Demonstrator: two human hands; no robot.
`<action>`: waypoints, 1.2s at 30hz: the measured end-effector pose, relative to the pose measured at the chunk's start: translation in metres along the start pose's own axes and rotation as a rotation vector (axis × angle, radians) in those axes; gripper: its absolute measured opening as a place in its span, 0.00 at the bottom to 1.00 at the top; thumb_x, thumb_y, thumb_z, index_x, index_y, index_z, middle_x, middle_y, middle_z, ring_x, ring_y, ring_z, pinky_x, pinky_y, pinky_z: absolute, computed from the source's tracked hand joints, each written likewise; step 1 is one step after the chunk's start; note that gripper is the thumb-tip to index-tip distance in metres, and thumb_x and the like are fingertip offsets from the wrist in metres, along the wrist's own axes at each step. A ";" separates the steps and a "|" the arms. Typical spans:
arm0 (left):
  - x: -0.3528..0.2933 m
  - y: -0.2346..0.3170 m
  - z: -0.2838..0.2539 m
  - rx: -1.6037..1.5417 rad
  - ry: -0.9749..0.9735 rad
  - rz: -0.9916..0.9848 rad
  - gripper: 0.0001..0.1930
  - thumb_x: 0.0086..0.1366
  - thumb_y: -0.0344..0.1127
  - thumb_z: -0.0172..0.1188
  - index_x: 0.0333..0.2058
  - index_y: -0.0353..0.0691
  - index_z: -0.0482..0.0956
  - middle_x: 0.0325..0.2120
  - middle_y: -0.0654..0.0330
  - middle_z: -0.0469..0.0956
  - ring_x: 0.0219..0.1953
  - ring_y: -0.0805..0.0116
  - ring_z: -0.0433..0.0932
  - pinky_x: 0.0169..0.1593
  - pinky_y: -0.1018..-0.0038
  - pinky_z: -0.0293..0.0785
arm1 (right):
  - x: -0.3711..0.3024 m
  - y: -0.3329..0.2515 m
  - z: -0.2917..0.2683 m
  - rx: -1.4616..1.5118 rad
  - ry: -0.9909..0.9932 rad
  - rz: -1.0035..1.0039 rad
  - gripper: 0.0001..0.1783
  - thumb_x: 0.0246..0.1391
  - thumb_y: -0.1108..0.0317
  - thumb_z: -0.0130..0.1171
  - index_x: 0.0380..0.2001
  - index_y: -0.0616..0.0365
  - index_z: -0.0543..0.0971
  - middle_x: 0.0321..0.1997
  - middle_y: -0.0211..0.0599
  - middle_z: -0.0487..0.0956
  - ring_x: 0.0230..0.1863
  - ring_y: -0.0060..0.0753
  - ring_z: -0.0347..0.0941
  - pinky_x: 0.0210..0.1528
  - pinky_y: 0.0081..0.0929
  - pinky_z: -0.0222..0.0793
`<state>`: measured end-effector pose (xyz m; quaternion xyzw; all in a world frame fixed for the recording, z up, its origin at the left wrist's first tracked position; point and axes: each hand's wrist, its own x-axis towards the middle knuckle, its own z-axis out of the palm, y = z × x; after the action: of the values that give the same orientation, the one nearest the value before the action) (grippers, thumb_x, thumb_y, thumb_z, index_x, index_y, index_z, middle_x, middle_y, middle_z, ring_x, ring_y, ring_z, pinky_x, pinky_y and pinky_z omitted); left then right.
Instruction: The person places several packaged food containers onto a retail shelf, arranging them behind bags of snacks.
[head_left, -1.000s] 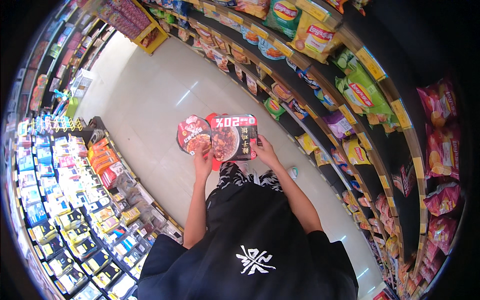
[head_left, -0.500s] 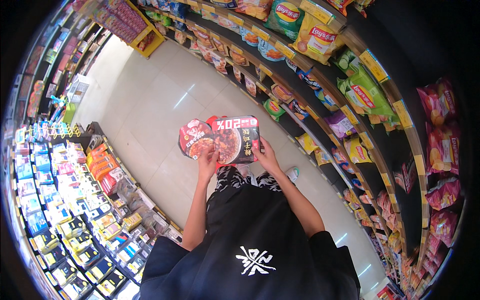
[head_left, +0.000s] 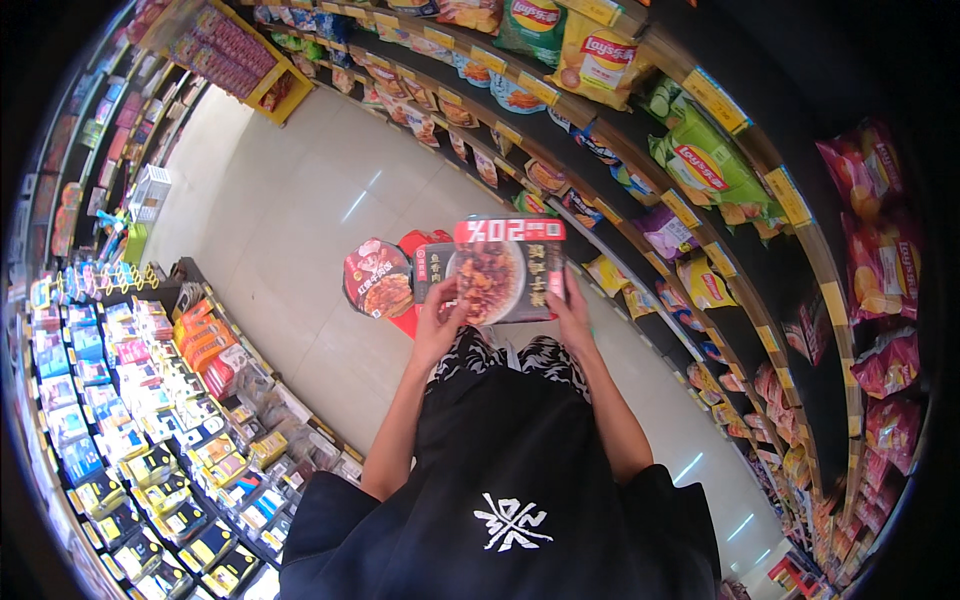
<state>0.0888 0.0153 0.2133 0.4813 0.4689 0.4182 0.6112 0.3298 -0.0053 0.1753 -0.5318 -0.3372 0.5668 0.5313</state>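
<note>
Several boxed instant meals are held in front of my waist. The front one is a dark box (head_left: pixel 541 278) with a red top band and a picture of a bowl of food. My right hand (head_left: pixel 570 312) grips its right edge, thumb on the front. My left hand (head_left: pixel 438 318) is closed on the stack at the lower left, its fingers lying over the front box's corner. From behind the front box a second dark package (head_left: pixel 434 262) sticks out. Further left is a red package with cut corners (head_left: pixel 378 278) and a food picture; the stack's back is hidden.
Curved shelves of chip bags (head_left: pixel 703 165) run along the right. At the lower left stands a brightly lit display of small boxes (head_left: pixel 150 465), with orange packets (head_left: pixel 203 335) beside it. A yellow display stand (head_left: pixel 283 95) is at the far end of the tiled floor (head_left: pixel 300 190).
The front box has shifted right with my right hand, fanning the stack out. More of the second dark package now shows between it and the red package.
</note>
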 end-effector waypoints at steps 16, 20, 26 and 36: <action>0.035 0.040 0.244 -0.259 -0.803 0.105 0.24 0.60 0.27 0.55 0.54 0.41 0.57 0.59 0.57 0.53 0.61 0.66 0.53 0.60 0.65 0.55 | -0.145 -0.063 -0.195 0.126 0.425 -0.384 0.50 0.38 0.59 0.69 0.60 0.61 0.53 0.56 0.37 0.65 0.58 0.32 0.61 0.61 0.33 0.54; 0.037 0.058 0.312 -0.275 -0.891 0.128 0.24 0.60 0.26 0.54 0.54 0.40 0.57 0.55 0.58 0.60 0.59 0.67 0.56 0.60 0.68 0.53 | -0.173 -0.112 -0.233 0.066 0.438 -0.270 0.53 0.32 0.70 0.72 0.60 0.61 0.52 0.56 0.38 0.64 0.56 0.28 0.61 0.57 0.30 0.61; 0.050 0.075 0.405 -0.350 -0.961 0.036 0.23 0.62 0.31 0.52 0.55 0.40 0.58 0.53 0.59 0.63 0.56 0.69 0.61 0.58 0.69 0.58 | -0.177 -0.175 -0.280 -0.119 0.644 -0.426 0.58 0.28 0.80 0.71 0.62 0.60 0.47 0.58 0.36 0.62 0.56 0.25 0.60 0.56 0.29 0.62; 0.082 0.101 0.529 -0.226 -0.960 -0.085 0.25 0.62 0.38 0.54 0.56 0.43 0.57 0.53 0.63 0.63 0.57 0.69 0.60 0.58 0.68 0.58 | -0.162 -0.221 -0.371 -0.481 1.023 -0.598 0.43 0.38 0.63 0.70 0.55 0.63 0.60 0.56 0.49 0.64 0.56 0.39 0.61 0.58 0.30 0.55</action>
<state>0.6161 0.0089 0.3493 0.5306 0.1053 0.1722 0.8232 0.7188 -0.1824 0.3476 -0.7226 -0.2924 -0.0230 0.6259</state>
